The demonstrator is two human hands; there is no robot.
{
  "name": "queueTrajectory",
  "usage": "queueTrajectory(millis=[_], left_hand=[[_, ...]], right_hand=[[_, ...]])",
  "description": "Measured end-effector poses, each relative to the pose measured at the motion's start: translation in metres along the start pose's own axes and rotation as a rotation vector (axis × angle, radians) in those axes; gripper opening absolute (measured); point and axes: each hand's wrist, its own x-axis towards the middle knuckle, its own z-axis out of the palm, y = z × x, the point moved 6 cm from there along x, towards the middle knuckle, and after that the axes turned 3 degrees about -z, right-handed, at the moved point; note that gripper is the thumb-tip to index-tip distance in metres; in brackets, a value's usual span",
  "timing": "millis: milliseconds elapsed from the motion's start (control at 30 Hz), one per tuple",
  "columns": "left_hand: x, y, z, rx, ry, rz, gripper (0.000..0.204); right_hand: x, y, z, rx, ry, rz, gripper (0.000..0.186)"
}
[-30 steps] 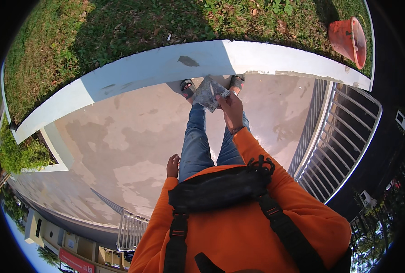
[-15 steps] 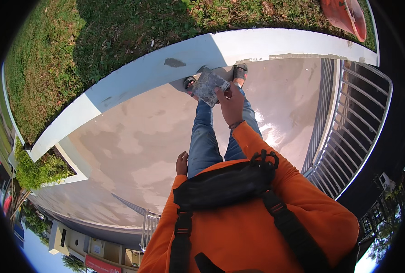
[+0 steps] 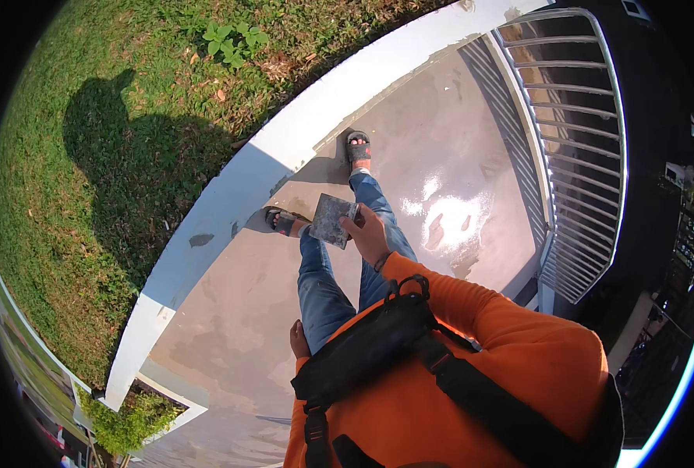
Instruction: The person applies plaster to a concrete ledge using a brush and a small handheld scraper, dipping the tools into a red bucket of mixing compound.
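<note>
The right hand holds a flat gray square by its edge, with the thumb and fingers pinched tight on it. The gray square is up in the air, in front of the legs in blue jeans, and not far from the left foot. The left hand hangs down beside the left leg. Its fingers are mostly hidden, so I cannot tell if it is open or closed. The 2 feet wear dark sandals and are set apart on the smooth floor, near a low white wall. Past the wall is green grass with a big dark shadow on it. A metal railing is over to the right. A black bag sits across the orange top.
</note>
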Motion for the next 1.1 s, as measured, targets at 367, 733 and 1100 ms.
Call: queueTrajectory(millis=[367,733,1100], left_hand=[[-0.022,0.184,0.122,0.054,-0.017,-0.142,0.05],[-0.084,0.492,0.356,0.14,-0.167,0.597,0.029],[0.011,0.684,0.485,0.738,0.066,0.466,0.119]], right_hand=[[0.091,-0.014,-0.161,0.484,0.009,0.151,0.026],[0.189,-0.103,-0.401,0.546,0.529,-0.247,0.017],[0.286,-0.409,-0.417,-0.072,0.401,-0.946,0.02]])
